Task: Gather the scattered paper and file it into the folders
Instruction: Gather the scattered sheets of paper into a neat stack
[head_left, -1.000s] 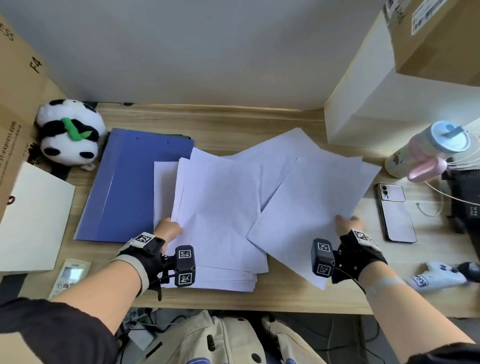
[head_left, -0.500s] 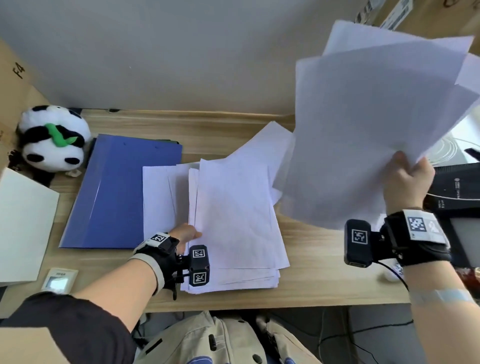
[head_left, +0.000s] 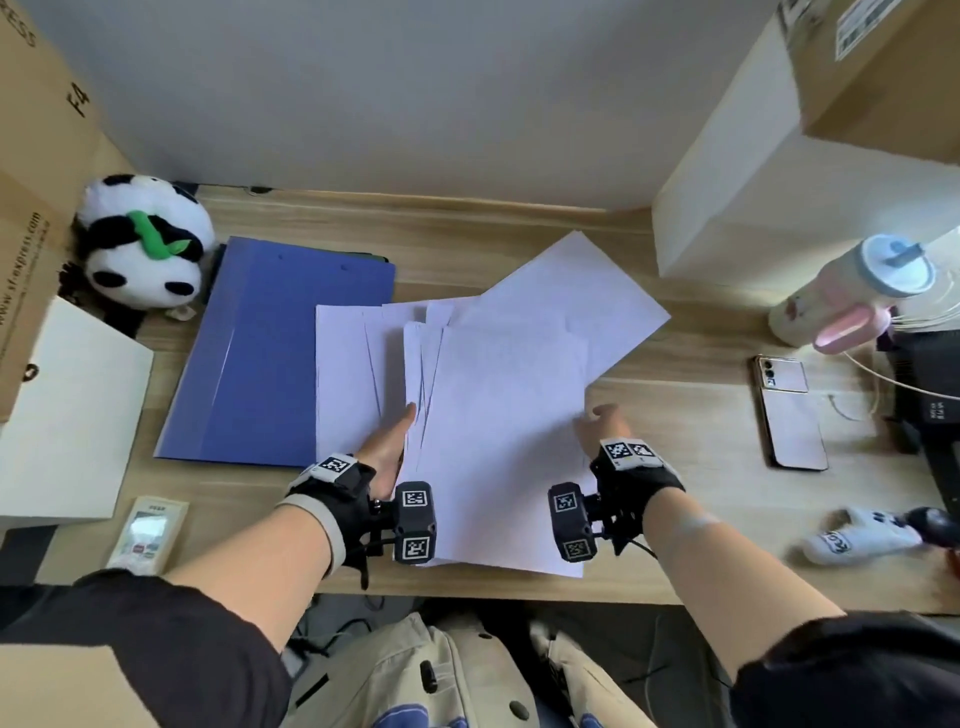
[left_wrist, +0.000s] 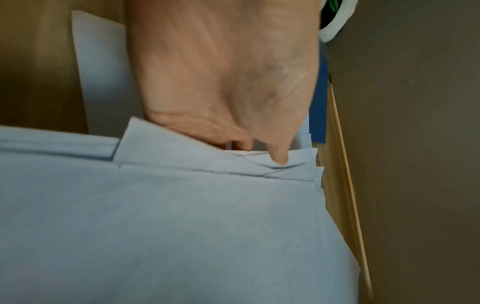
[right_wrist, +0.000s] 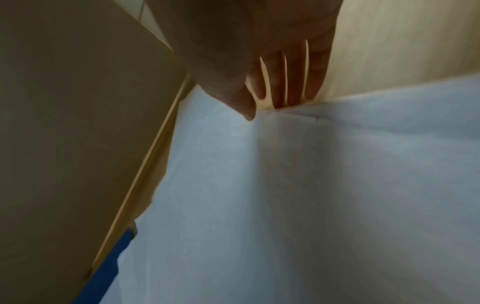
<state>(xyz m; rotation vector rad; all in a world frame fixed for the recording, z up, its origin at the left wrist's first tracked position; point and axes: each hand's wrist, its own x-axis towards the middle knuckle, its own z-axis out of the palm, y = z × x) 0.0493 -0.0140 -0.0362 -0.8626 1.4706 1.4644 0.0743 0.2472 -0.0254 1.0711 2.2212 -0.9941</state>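
Observation:
A loose pile of white paper (head_left: 498, 415) lies fanned across the middle of the wooden desk (head_left: 675, 509). Left of it lies a closed blue folder (head_left: 275, 353), partly under the sheets. My left hand (head_left: 387, 447) is at the pile's left edge. In the left wrist view its thumb (left_wrist: 279, 158) presses on the paper (left_wrist: 182, 226) and its fingers are tucked under the upper sheets. My right hand (head_left: 602, 431) is at the pile's right edge. In the right wrist view its fingers (right_wrist: 293, 82) are straight, tips at the edge of the paper (right_wrist: 311, 185), thumb just over it.
A panda plush (head_left: 145, 244) sits behind the folder. Cardboard boxes (head_left: 31, 208) and a white box (head_left: 67, 415) crowd the left, and a small remote (head_left: 148, 532) lies near the front edge. At the right are a phone (head_left: 789, 410), a bottle (head_left: 852, 291) and a large white box (head_left: 779, 182).
My right hand lifted a bunch of sheets off the right side, raised them high, then brought them down onto the pile. My left hand stayed at the pile's left edge.

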